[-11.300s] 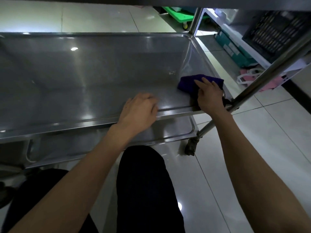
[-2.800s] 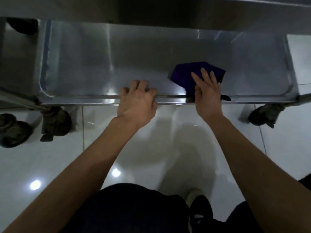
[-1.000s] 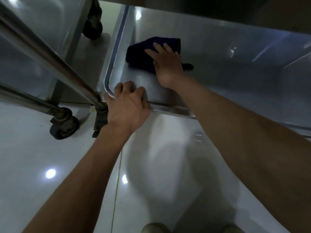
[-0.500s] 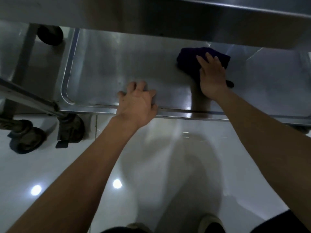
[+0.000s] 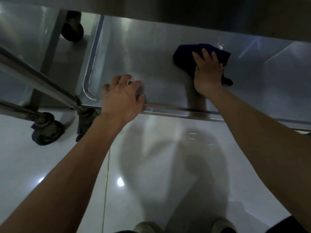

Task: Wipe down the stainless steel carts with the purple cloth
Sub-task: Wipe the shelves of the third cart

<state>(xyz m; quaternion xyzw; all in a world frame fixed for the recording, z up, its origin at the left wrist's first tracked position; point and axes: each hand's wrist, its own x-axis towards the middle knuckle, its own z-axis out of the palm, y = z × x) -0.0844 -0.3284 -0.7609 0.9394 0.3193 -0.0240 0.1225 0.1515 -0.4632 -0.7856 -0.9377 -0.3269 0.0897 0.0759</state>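
Purple cloth [image 5: 186, 55] — unmoved, right hand [image 5: 207, 74] still pressing.

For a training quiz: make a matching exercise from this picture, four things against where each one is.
Things:
1. cloth
2. left hand
3. right hand
4. wheel

Places:
A. on the floor, left of the shelf
B. pressing on the cloth
C. flat on the shelf, under a hand
D. on the shelf's near rim

Pairs: 1-C, 2-D, 3-B, 4-A
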